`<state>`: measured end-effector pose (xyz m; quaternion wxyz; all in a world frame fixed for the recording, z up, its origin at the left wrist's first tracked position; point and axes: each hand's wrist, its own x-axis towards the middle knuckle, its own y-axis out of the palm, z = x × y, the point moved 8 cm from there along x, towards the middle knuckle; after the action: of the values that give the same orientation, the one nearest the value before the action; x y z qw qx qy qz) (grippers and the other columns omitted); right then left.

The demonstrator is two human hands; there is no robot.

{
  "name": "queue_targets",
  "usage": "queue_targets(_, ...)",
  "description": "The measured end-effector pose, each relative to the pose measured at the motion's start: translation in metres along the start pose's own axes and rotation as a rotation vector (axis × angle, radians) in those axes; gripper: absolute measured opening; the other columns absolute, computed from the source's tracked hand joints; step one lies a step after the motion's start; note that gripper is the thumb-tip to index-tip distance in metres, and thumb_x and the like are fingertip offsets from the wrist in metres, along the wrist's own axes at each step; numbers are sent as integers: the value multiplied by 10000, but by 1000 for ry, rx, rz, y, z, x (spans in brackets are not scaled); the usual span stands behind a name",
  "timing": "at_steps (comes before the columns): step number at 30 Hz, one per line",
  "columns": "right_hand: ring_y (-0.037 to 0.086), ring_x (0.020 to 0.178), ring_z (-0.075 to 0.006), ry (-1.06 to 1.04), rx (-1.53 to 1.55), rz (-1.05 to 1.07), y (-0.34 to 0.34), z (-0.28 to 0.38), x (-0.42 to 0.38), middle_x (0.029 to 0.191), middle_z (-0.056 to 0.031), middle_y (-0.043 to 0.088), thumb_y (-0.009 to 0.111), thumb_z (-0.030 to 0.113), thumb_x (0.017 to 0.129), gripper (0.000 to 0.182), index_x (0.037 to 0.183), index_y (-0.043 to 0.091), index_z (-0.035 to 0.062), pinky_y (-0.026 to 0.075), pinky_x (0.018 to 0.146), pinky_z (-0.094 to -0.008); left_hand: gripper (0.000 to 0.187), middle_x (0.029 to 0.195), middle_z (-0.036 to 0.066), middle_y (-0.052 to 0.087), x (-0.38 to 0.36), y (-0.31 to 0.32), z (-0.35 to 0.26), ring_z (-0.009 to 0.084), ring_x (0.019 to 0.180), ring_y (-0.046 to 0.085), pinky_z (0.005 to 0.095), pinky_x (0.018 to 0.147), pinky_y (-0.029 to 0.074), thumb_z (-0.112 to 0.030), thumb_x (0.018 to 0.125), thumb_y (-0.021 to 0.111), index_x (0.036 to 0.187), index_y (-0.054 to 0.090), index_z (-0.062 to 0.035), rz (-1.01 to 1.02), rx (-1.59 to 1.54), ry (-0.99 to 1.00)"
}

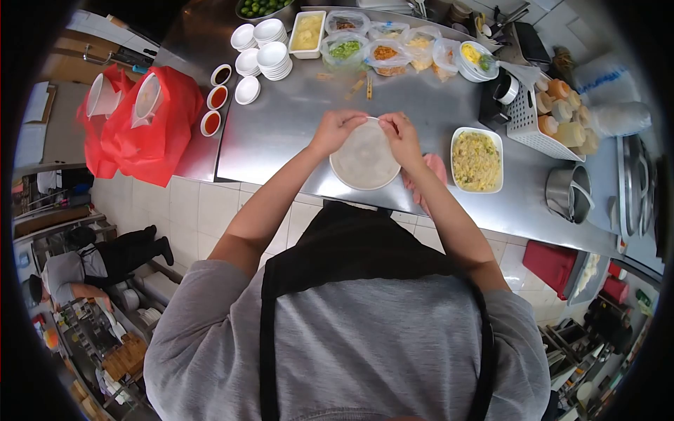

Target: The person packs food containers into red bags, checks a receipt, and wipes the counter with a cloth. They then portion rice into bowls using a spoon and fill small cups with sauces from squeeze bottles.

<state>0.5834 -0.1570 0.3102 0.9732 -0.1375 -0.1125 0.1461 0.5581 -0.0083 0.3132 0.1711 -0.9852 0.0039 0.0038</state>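
Note:
A round container with a translucent, whitish lid (365, 156) sits at the front edge of the steel counter (281, 133). My left hand (338, 131) is closed on the rim at its far left side, thumb and fingers pinched together. On the far right side of the same rim, my right hand (401, 138) pinches the edge. A pink cloth (434, 170) lies beside the container, partly under my right forearm. Further right stands a white square tray of noodle-like food (477, 160).
Red plastic bags (161, 126) with tubs stand left, near three sauce cups (215, 97). White dish stacks (272, 56) and bagged ingredients (388, 52) line the back. A bottle basket (537, 126) and metal pot (564, 193) are right. Another person (77, 270) is at lower left.

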Motion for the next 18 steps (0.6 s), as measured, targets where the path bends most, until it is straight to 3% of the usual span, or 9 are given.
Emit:
queue_targets(4, 525, 792, -308, -12, -17, 3, 1, -1, 0, 812, -158, 546, 518, 51, 771, 102, 827, 583, -4, 414, 703, -345, 242, 866, 137, 646, 1, 0, 1, 176, 787, 609, 282, 721, 457, -212, 814, 574, 923, 638, -5, 5, 56, 25)
queue_targets(6, 526, 794, -310, -33, -29, -3, 0, 0, 0, 812, -160, 546, 519, 57, 773, 106, 831, 583, -3, 414, 705, -351, 221, 858, 88, 640, 1, 3, 5, 107, 769, 567, 256, 711, 449, -182, 839, 552, 946, 625, -2, 39, 34, -16)
queue_targets(9, 528, 790, -311, -58, -40, -10, 0, 3, 1, 810, -162, 545, 524, 63, 773, 101, 827, 581, 0, 416, 700, -357, 204, 855, 79, 642, 0, 2, 1, 98, 749, 568, 248, 691, 457, -163, 831, 567, 942, 630, -5, 30, 33, 4)
queue_targets(12, 529, 780, -306, -43, -66, 1, -5, 7, -9, 797, -158, 540, 528, 65, 777, 90, 825, 572, 3, 418, 689, -354, 235, 854, 122, 651, -10, 3, 0, 150, 737, 607, 270, 688, 476, -186, 795, 616, 933, 635, 3, -2, -52, -36)
queue_targets(18, 526, 762, -299, -17, -113, 30, -17, 23, -62, 807, -140, 520, 524, 85, 802, 102, 873, 546, 15, 418, 675, -355, 233, 813, 105, 653, -50, 28, -2, 116, 699, 592, 258, 652, 477, -173, 778, 637, 917, 634, 14, 78, -142, -83)
